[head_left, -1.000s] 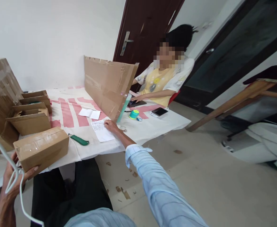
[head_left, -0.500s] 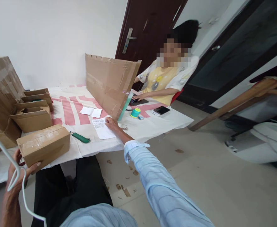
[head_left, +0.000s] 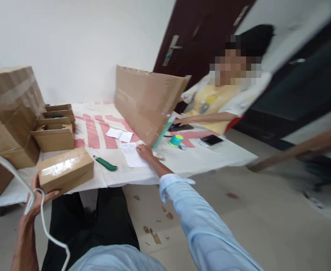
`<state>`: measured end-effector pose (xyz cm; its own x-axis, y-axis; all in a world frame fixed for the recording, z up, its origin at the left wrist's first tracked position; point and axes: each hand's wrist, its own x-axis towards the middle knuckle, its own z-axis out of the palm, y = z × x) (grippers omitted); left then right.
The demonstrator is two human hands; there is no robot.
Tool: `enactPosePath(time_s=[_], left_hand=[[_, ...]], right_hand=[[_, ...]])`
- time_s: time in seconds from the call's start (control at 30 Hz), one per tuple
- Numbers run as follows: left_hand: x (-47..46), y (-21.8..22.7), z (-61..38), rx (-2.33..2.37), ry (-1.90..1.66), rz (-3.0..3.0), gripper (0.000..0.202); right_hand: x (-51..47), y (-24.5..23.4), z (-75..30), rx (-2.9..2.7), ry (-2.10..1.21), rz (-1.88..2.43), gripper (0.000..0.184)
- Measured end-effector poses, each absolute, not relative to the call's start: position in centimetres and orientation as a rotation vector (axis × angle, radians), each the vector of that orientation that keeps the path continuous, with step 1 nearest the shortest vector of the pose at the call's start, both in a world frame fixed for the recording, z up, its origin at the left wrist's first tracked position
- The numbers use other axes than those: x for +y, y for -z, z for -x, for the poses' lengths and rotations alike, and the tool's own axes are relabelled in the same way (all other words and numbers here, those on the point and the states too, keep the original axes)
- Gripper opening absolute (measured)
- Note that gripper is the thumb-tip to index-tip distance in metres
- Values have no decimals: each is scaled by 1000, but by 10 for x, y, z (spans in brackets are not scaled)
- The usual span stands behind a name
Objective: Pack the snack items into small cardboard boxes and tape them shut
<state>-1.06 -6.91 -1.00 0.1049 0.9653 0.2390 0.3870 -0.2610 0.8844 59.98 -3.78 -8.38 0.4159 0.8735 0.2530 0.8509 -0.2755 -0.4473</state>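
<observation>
My left hand [head_left: 42,197] is wrapped round the near left end of a taped cardboard box [head_left: 66,171] at the table's front edge. Its thumb lies along the lower side, and the other fingers are partly hidden behind the box. With curled fingers, my right hand [head_left: 145,152] pinches the right edge of a white sheet of paper [head_left: 135,160] lying flat. Rows of small drawn marks cover the sheet's upper part. Between the box and the sheet lies a green utility knife [head_left: 106,163]. Behind the sheet rests a folded white paper [head_left: 120,134].
Open cardboard boxes [head_left: 54,137] and a large taped carton [head_left: 12,109] stand on the left. An upright cardboard panel [head_left: 148,103] divides the table. Beyond it, a person [head_left: 210,101] sits near a teal tape roll [head_left: 176,140] and a phone [head_left: 212,139]. A white cable [head_left: 49,235] hangs in front.
The whole view has swung left, so everything appears farther right. Both hands keep their places, the left at the box and the right at the sheet.
</observation>
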Motion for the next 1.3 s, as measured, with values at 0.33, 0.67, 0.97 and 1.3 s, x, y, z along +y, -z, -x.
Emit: enactPosePath(time_s=[0.33,0.67,0.97,1.3], left_hand=[[-75,-12,5,1080,-1289,-1538,107],[-59,-9,7,1112,-1368,-1505,102],[-56,-12,5,1138,-1367,-1521,105],[-64,-13,3,1111,-1390,-1483,97]], right_hand=[[-60,76,-591,-1476,-44,2169,23],[-48,71,-603,-1372,88,2202,28],[-88,90,-570,-1529,103,2138,16],[-106,70,-518,-1755,93,1960,20]])
